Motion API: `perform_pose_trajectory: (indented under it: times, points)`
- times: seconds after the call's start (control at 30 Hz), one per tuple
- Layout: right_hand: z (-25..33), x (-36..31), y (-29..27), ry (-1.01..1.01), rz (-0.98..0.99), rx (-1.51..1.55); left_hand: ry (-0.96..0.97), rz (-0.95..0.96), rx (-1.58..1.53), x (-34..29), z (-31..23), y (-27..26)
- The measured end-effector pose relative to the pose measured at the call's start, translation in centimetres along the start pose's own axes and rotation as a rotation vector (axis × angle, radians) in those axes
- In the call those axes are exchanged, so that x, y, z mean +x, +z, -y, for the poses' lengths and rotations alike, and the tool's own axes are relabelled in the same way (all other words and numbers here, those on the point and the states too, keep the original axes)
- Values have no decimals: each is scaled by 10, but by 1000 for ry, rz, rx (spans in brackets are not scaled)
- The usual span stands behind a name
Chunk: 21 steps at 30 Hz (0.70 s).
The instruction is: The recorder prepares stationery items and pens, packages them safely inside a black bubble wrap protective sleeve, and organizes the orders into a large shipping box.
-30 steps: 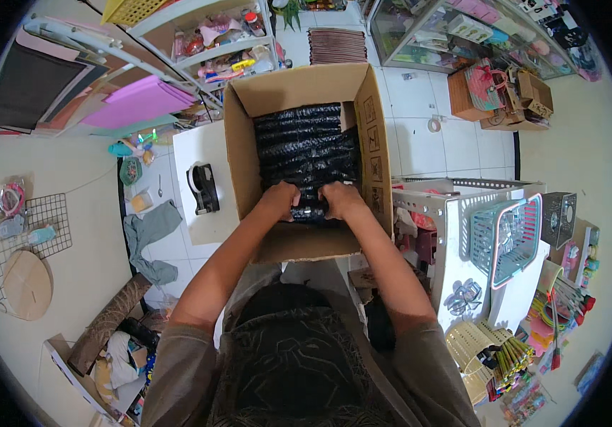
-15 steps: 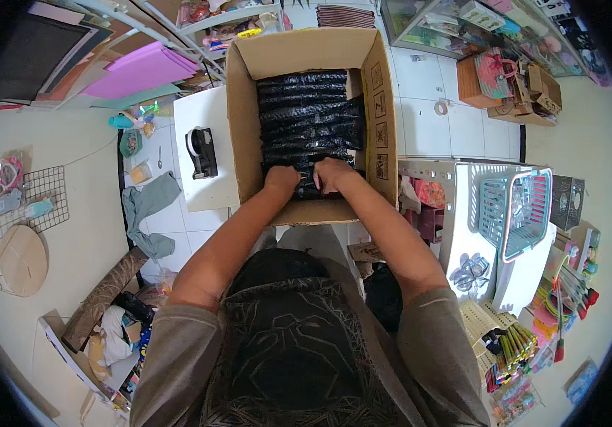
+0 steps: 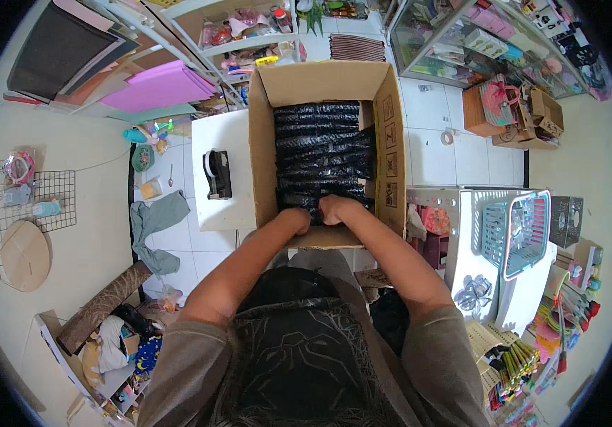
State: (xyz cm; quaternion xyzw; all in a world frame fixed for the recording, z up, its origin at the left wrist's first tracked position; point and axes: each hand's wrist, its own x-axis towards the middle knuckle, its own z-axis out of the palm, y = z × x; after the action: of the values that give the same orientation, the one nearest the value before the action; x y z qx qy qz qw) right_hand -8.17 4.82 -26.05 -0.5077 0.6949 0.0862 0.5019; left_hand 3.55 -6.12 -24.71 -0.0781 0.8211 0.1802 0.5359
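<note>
An open cardboard box [image 3: 327,82] stands before me, holding a row of black plastic-wrapped packages [image 3: 323,142] laid side by side. Both my hands reach inside, close to its near wall. My left hand [image 3: 297,219] is closed, knuckles up, at the nearest package. Just to its right, my right hand [image 3: 338,209] is closed on the same black-wrapped package, with its fingers curled down. The fingertips of both hands are mostly hidden by the hands themselves and the plastic.
A white table [image 3: 213,135] with a black tape dispenser [image 3: 217,175] is left of the box. To the right, a teal basket [image 3: 516,235] sits on a white cabinet [image 3: 462,249]. A tape roll [image 3: 447,137] lies on the tiled floor. A glass case [image 3: 434,46] stands far right.
The whole view has shifted, so the box and room appear lower and slightly to the right. My hands stay at the near end of the box, a little closer to its near wall.
</note>
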Motion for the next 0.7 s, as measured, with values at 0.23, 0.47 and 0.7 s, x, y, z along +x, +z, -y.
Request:
perform_pose_trajectory:
  times: [0.23,0.47,0.7]
  points:
    - [45,-24,-31,94,130,-60,52,93,9,3,6,4]
    - [16,-21,-1,134,30,-49,-32,40,-131,13,10,13]
    - [26,-25,-39,129,325,-28,68,86,-16,-16,2,-8]
